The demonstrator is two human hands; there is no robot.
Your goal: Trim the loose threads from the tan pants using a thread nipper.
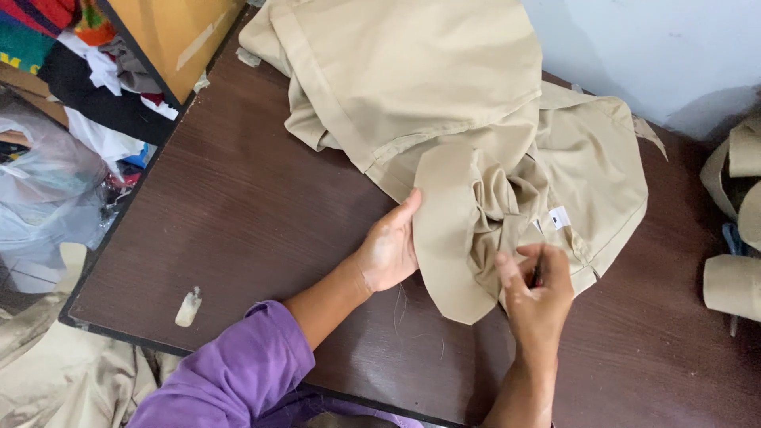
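Pinning beige garment (476,127) | left hand (388,250) under collar | right hand (539,289) pinching tool

The left hand (388,250) lies flat, palm down, fingers together and pointing toward one o'clock, its forearm running back toward seven o'clock into a purple sleeve (230,372). The right hand (539,289) sits at three o'clock from the left, fingers curled in a pinch, thumb up toward eleven o'clock, its bare forearm dropping toward six o'clock.
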